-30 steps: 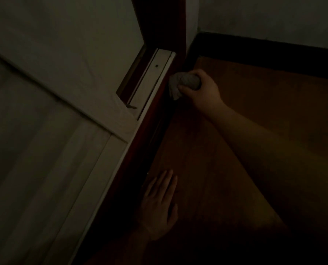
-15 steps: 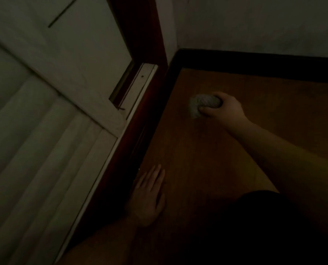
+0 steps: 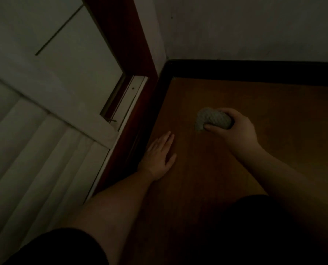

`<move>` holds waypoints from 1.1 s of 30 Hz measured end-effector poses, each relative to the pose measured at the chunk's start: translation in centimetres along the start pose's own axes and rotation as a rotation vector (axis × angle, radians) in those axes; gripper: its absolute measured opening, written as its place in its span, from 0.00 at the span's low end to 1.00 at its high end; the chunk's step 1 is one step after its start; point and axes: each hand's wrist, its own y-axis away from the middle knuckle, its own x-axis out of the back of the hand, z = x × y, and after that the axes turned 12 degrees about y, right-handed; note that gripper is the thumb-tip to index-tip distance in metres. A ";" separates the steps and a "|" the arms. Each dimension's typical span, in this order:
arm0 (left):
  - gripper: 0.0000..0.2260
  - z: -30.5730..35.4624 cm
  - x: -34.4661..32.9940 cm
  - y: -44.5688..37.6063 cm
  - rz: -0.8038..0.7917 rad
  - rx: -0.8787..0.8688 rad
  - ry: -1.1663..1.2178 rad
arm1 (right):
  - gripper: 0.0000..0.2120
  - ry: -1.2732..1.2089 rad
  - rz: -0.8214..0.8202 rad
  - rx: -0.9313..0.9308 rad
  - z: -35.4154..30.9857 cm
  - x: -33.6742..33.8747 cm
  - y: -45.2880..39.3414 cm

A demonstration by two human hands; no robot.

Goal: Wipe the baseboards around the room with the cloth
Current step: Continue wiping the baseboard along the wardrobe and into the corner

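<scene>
One balled cloth (image 3: 213, 120) sits on the wooden floor (image 3: 274, 115), well short of the dark baseboard (image 3: 255, 70) along the far wall. The right hand (image 3: 235, 131) grips it, fingers curled over. The left hand (image 3: 159, 153) lies flat near the floor's left edge, fingers straight, beside the door frame (image 3: 132, 131).

You worked in very dim, murky light; the brown wooden floor (image 3: 274, 115) caught a faint warm glow at right, lower corners sank into black shadow, and everything looked soft, grainy.
</scene>
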 end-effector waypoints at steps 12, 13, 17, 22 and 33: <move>0.31 -0.8 -0.4 -1.3 0.007 -0.068 0.013 | 0.25 0.190 -0.237 0.220 -1.6 -15.3 -9.3; 0.30 -0.9 -0.4 -1.3 0.031 -0.081 0.020 | 0.25 0.192 -0.229 0.238 -1.3 -15.9 -9.2; 0.29 -1.1 -0.8 -1.3 0.084 -0.116 0.026 | 0.24 0.176 -0.193 0.307 -0.2 -16.6 -10.2; 0.30 -1.1 -0.8 -1.4 0.099 -0.131 -0.029 | 0.24 0.249 -0.222 0.405 -0.2 -16.2 -12.1; 0.31 -1.4 -1.5 -1.2 0.115 -0.145 -0.006 | 0.25 0.360 -0.268 0.421 -0.3 -14.5 -19.7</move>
